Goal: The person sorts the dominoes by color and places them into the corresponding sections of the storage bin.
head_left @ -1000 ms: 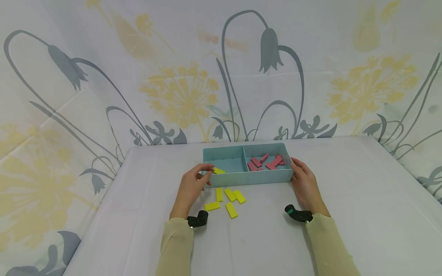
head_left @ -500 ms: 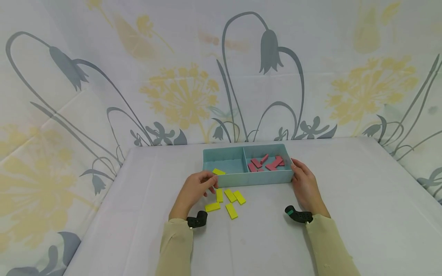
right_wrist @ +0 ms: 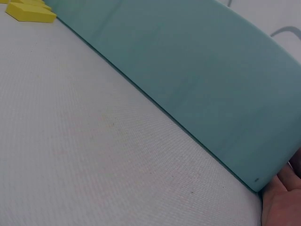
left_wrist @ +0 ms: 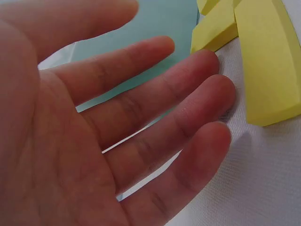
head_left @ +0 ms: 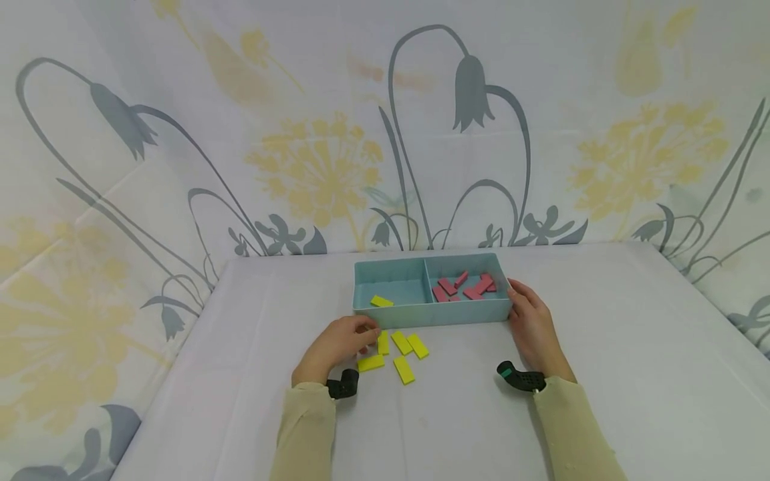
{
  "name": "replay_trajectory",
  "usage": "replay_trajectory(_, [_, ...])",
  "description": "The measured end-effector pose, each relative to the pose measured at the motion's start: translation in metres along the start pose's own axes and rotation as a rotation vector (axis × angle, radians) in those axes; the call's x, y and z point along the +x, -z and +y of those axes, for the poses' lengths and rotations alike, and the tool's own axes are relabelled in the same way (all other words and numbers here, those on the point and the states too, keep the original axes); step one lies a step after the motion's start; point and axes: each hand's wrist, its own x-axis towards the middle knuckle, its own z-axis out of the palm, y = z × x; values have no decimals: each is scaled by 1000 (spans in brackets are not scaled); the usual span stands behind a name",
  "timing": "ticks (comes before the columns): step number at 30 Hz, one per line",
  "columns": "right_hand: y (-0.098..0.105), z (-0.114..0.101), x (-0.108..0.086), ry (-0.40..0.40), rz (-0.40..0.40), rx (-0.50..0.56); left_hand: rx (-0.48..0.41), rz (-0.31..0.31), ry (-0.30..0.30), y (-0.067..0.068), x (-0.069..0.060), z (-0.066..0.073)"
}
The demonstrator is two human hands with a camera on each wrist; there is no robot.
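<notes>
A pale blue-green box with two compartments stands on the table. One yellow block lies in its left compartment, and several pink blocks lie in the right one. My left hand is just in front of the box's left part, beside the nearest loose yellow block. In the left wrist view its fingers are loosely extended and hold nothing, with a gap to the yellow block. My right hand rests against the box's right end; its fingers are partly hidden behind the corner.
Several other yellow blocks lie on the white tablecloth in front of the box. A floral cloth hangs behind the table. Each wrist carries a black camera mount.
My left hand has come away from the box's left compartment, down toward the loose yellow blocks. The yellow block inside stays there. My right hand keeps its place at the box's end.
</notes>
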Motion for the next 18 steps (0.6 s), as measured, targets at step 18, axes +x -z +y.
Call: replay_trajectory(18, [3, 4, 1, 44, -22, 6, -11, -24, 38, -9, -1, 6])
